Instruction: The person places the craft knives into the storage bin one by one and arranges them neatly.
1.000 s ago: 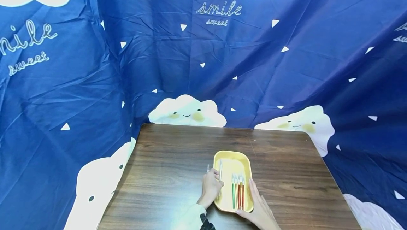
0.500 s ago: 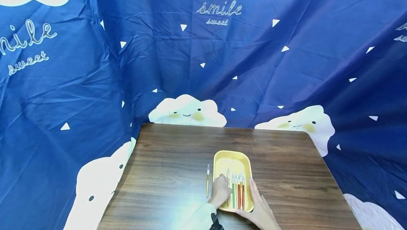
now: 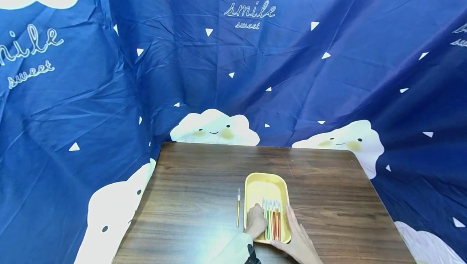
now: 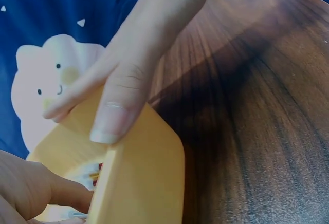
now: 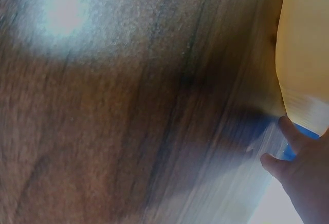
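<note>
A yellow tray (image 3: 260, 181) stands on the table with a row of slim, pen-shaped tools (image 3: 274, 221) inside, their shafts green, red and gold, their narrow tips pale. Inside the tray, my left hand (image 3: 256, 220) pinches a silvery pen-shaped tool (image 3: 264, 203) at the row's left end, partly hidden by the fingers. My right hand (image 3: 300, 243) rests against the tray's near right corner, thumb at the near rim and fingers straight along the side. Its thumb (image 4: 115, 116) lies over the rim in the left wrist view. The right wrist view catches the tray's outer wall (image 5: 308, 44).
Left of the tray, a single gold-shafted, pen-shaped tool (image 3: 238, 211) lies on the dark wooden table (image 3: 193, 183). Blue cloth (image 3: 197, 53) printed with clouds hangs behind the table and along its sides.
My left hand has carried the silvery tool rightward from the tray's left edge to the row. Its move uncovered the gold-shafted tool on the table. The right hand stays in place.
</note>
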`<state>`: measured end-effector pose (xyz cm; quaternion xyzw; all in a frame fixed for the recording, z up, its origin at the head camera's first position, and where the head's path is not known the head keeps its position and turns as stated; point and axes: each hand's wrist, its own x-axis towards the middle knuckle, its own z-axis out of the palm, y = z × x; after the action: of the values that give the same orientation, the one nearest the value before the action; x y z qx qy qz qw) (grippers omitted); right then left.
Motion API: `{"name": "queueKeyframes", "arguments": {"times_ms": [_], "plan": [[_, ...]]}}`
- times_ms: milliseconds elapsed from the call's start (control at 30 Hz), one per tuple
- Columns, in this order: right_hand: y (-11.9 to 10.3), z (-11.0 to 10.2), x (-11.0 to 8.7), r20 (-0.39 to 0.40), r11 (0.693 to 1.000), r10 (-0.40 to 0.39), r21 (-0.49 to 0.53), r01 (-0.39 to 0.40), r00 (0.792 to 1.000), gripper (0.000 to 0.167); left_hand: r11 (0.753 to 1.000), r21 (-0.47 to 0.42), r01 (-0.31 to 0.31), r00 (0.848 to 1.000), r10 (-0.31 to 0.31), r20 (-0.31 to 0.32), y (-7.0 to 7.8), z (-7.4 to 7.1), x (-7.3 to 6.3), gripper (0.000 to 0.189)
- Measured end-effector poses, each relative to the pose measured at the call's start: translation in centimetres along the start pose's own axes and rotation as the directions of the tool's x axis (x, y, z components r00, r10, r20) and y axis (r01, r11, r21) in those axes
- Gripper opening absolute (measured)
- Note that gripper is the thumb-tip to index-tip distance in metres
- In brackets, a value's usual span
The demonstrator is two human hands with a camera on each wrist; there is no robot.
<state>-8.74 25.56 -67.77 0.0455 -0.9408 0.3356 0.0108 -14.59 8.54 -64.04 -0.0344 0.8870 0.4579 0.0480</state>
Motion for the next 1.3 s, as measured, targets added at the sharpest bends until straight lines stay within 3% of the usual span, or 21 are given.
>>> {"name": "queueKeyframes", "arguments": {"times_ms": [200,400,1300], "plan": [[0.0,0.0,-0.1,-0.001,1.0,0.005,0.0,-0.005,1.0,0.13,1.0,0.002,-0.019,1.0,0.02,-0.016,-0.8,1.2,0.4,0.035],[0.1,-0.1,0.0,-0.011,1.0,-0.005,-0.011,0.005,1.0,0.13,1.0,0.01,-0.027,0.999,0.027,-0.037,-0.7,1.6,0.6,0.035],[-0.2,-0.1,0.1,0.0,1.0,-0.003,-0.002,0.003,1.0,0.129,0.999,0.044,0.014,0.999,-0.012,-0.047,-0.4,1.1,0.3,0.036]]}}
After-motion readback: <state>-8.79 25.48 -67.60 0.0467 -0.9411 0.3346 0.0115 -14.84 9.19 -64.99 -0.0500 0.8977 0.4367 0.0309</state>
